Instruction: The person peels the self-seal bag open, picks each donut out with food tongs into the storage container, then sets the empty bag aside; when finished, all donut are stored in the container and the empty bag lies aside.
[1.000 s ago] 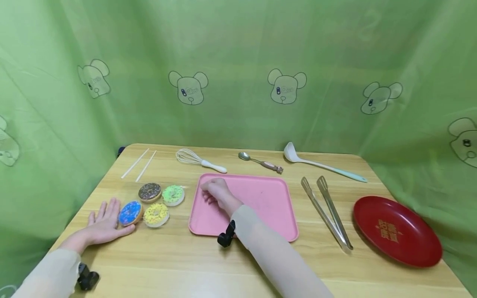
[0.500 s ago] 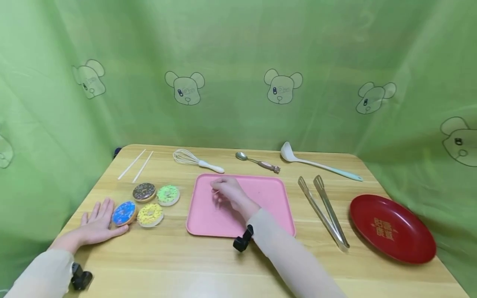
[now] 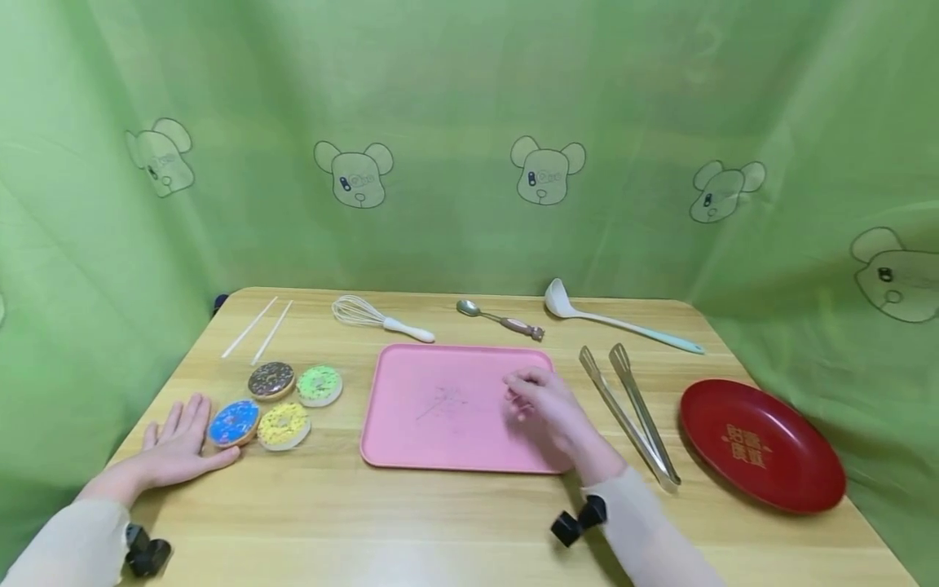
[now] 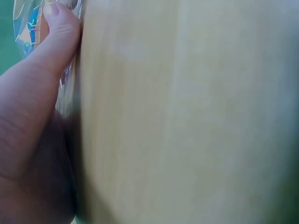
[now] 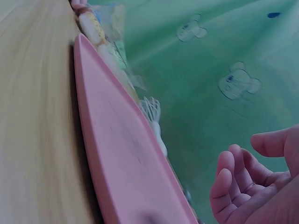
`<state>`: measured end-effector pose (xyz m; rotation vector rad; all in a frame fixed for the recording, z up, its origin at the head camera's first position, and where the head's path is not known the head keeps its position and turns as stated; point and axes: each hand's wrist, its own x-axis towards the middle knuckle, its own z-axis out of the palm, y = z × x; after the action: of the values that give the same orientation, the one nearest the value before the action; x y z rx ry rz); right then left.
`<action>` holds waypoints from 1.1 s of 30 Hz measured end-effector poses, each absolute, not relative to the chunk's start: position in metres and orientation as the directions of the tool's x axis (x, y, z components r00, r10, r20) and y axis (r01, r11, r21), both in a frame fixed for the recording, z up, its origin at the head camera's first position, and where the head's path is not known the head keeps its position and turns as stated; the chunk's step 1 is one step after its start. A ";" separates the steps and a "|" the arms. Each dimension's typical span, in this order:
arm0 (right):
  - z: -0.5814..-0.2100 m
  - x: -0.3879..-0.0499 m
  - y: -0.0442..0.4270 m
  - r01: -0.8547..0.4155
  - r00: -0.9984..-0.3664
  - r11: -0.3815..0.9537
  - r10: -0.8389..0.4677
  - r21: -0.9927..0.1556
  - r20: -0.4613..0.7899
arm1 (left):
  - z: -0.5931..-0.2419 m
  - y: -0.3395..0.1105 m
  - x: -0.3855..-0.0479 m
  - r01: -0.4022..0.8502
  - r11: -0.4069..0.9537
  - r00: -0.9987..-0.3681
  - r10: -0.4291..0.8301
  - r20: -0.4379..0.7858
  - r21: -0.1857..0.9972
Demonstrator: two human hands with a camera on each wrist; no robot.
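My left hand point(image 3: 174, 448) lies flat on the table with fingers spread, its thumb beside the blue donut point(image 3: 235, 422). In the left wrist view the thumb point(image 4: 53, 39) is against clear wrapping around the donut. Brown point(image 3: 271, 381), green point(image 3: 319, 385) and yellow point(image 3: 284, 425) donuts sit close by. Over the right part of the pink tray point(image 3: 455, 367) hovers my right hand point(image 3: 546, 403), fingers loosely bent and holding nothing. The right wrist view shows that hand point(image 5: 261, 191) with its thumb apart from the fingers. Faint dark marks show mid-tray.
Two white sticks point(image 3: 272, 332), a whisk point(image 3: 407, 329), a spoon point(image 3: 517, 326) and a ladle point(image 3: 638, 329) lie along the back. Metal tongs point(image 3: 638, 416) are right of the tray, and a red oval plate point(image 3: 792, 448) is at the far right. Green curtains surround the table.
My right hand has moved from the tray's left part to its right part, uncovering the dark marks. The head view has shifted slightly; my left hand stays beside the blue donut.
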<state>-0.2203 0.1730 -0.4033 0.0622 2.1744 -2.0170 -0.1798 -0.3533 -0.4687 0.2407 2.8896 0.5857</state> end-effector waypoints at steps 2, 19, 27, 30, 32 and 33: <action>-0.401 -0.210 0.191 0.141 -0.988 0.086 -0.049 -0.986 -0.145 | -0.470 -0.354 -0.180 0.126 0.910 -0.970 0.196 -0.143 0.396; -0.409 -0.178 0.306 0.113 -0.943 0.290 0.332 -0.950 -0.011 | -0.472 -0.356 -0.180 0.145 0.906 -0.970 0.210 -0.125 0.397; -0.407 -0.180 0.312 0.068 -0.949 0.575 0.289 -0.815 0.124 | -0.465 -0.353 -0.181 0.220 0.869 -0.967 0.254 -0.018 0.444; -0.409 -0.185 0.317 0.081 -0.968 0.650 0.232 -0.755 0.095 | -0.461 -0.349 -0.183 0.267 0.822 -0.960 0.275 0.059 0.503; -0.413 -0.189 0.320 0.106 -0.979 0.681 0.201 -0.725 0.046 | -0.457 -0.345 -0.186 0.271 0.796 -0.958 0.277 0.073 0.542; -0.416 -0.191 0.320 0.115 -0.982 0.691 0.186 -0.714 0.022 | -0.454 -0.344 -0.186 0.267 0.787 -0.959 0.274 0.074 0.556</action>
<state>-0.1908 0.3204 -0.4155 0.2650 2.9725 -1.2453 -0.1864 -0.3437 -0.4545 0.4479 2.9589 0.9190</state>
